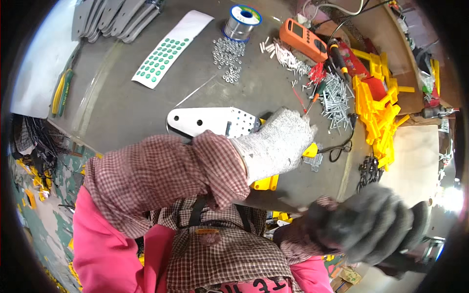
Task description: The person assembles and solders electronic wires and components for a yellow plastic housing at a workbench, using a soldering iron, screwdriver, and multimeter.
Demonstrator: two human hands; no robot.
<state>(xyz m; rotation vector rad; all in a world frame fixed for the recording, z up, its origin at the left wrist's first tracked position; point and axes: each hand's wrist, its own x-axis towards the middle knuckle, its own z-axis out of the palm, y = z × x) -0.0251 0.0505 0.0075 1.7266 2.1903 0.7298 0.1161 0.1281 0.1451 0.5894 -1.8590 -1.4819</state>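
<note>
My left hand [278,141], in a pale speckled glove, reaches across the table with its fingers curled down over a yellow plastic part [265,183]. Only bits of that part show around the glove. A white plate with holes [210,121] lies against the hand's left side; its right end is hidden. My right hand [373,224], in a dark grey glove, is off the table's near right edge and smeared by motion. Its fingers are wrapped around something dark that I cannot make out. Beyond the left hand lie a small screwdriver [316,93] and a heap of screws [337,105].
Farther back are a solder spool [239,30], small nuts [227,56], a sheet of green stickers [163,59] and an orange meter [303,40]. Yellow plastic parts [376,107] pile up at right. Cutters [62,93] and grey plates [117,19] lie at left.
</note>
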